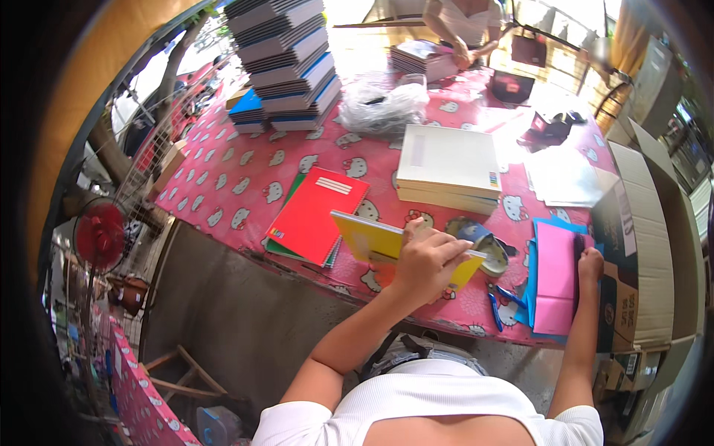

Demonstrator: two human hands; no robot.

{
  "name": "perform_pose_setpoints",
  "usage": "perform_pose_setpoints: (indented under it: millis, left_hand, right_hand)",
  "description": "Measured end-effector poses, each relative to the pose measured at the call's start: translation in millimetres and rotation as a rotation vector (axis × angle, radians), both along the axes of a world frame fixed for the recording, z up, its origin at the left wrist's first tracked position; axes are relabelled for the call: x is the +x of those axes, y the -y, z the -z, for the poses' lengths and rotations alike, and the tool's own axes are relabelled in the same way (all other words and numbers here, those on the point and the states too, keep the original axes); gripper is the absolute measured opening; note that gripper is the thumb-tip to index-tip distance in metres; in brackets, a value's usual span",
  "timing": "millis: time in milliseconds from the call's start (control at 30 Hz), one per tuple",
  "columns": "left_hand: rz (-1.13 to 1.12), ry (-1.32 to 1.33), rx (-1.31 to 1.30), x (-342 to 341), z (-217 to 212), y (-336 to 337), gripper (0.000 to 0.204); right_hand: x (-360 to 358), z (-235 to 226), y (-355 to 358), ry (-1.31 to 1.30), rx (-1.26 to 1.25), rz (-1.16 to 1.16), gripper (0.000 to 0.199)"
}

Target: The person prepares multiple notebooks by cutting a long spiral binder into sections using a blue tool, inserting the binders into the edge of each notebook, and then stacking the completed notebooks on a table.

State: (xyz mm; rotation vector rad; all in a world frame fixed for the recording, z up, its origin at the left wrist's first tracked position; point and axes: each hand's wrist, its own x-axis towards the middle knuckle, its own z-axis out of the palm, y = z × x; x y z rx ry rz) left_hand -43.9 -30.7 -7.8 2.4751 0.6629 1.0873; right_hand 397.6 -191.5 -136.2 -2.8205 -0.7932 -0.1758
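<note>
My left hand [430, 262] grips a yellow notebook [465, 275] by its top edge, tilted above the near edge of the table. To its left lies a red spiral notebook [316, 215] on top of a green one [282, 253]. My right hand [591, 265] is closed at the right edge of a stack of pink covers [556, 282], on a slim dark thing [579, 247] whose kind I cannot make out. Blue sheets [532, 297] stick out under the pink ones. A blue-handled tool like pliers [507, 299] lies between my hands.
A white-covered book stack [450, 160] stands mid-table on the pink patterned tablecloth [245, 175]. Tall notebook piles [286, 67] rise at the far left beside a clear plastic bag [383, 108]. An open cardboard box [643, 253] borders the right. Another person [468, 26] handles books opposite.
</note>
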Motion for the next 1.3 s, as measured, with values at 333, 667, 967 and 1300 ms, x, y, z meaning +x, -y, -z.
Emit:
perform_pose_setpoints:
  millis: [333,667,967,1300]
  left_hand:
    - [0.082,0.106,0.002,3,-9,-2,0.014]
    - [0.000,-0.002,0.018,0,-16,0,0.015]
    - [0.065,0.074,-0.024,2,-10,1,0.018]
    - [0.042,0.066,-0.006,2,-9,3,0.017]
  right_hand:
    - [-24,-19,23,0.037,0.177,-0.012,0.018]
    - [-240,-128,-23,-0.363,0.728,-0.852,0.036]
    - [-268,-147,-32,-0.243,0.740,-0.833,0.024]
    - [-254,-142,-47,-0.501,0.743,-0.991,0.021]
